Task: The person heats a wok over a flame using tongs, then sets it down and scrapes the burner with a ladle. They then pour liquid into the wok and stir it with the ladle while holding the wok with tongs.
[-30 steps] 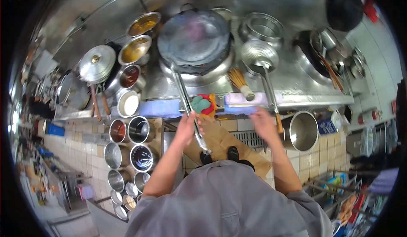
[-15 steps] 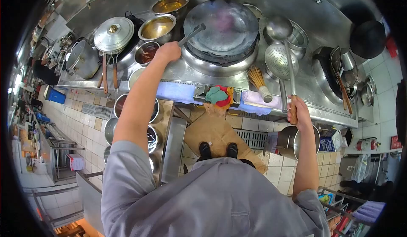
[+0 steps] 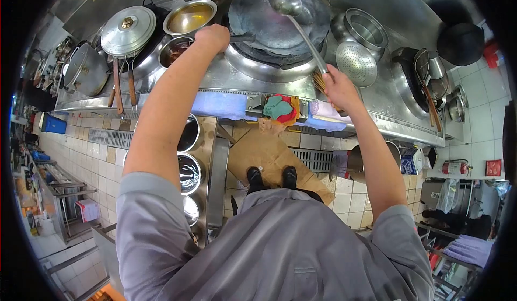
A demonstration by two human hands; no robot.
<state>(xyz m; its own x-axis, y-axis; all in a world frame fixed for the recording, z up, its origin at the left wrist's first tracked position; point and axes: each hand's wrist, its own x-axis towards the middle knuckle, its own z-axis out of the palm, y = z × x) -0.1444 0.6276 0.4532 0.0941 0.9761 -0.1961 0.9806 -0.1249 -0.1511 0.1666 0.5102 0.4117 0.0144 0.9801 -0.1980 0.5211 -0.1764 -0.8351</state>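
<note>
So the wok (image 3: 256,18) on the burner is gripped by its handle with the left hand (image 3: 212,36), and a ladle (image 3: 302,33) is held in the right hand (image 3: 338,88), with its bowl hung over the wok. A perforated skimmer (image 3: 356,64) is parked just to the right, and a lidded pot (image 3: 128,32) is off to the left.

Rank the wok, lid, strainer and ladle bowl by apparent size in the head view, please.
Largest first: wok, lid, strainer, ladle bowl. The lid and strainer look close; lens distortion leaves their order unsure.

Dark round wok (image 3: 258,15) seated on burner ring (image 3: 269,74), handle pointed left; steel ladle (image 3: 305,36) slanted above ring, bowl inside wok.
</note>
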